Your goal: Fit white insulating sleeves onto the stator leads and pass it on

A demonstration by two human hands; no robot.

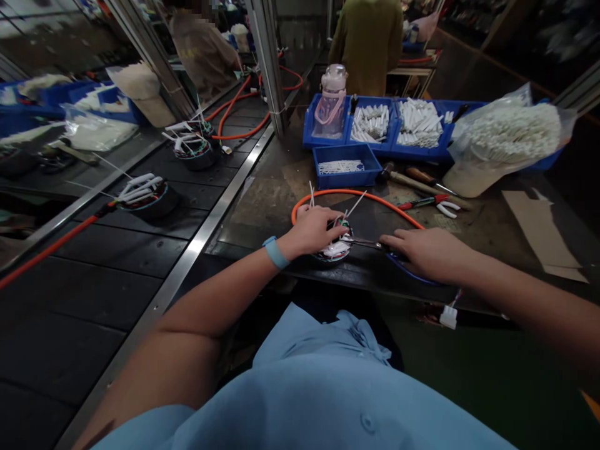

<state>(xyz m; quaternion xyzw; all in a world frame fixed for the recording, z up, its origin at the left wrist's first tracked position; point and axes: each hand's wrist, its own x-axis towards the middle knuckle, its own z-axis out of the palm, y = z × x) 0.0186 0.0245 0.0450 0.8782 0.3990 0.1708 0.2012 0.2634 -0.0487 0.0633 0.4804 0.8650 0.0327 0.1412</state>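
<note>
A round wired part (336, 251) with white sleeves and upright white ties sits near the bench's front edge. My left hand (315, 231) rests on its upper left side, fingers bent over it; whether it pinches anything is hidden. From the right, my right hand (424, 251) is closed on the handles of scissors (365, 243), whose metal blades reach the part's right side. An orange cable (363, 192) loops behind both hands.
Blue bins (394, 150) with white sleeves and a bottle (332, 100) stand behind. Pliers (424, 202), hammers and cardboard (539, 231) lie right. More wired parts (152, 200) sit on the left conveyor (154, 256). Two people are beyond.
</note>
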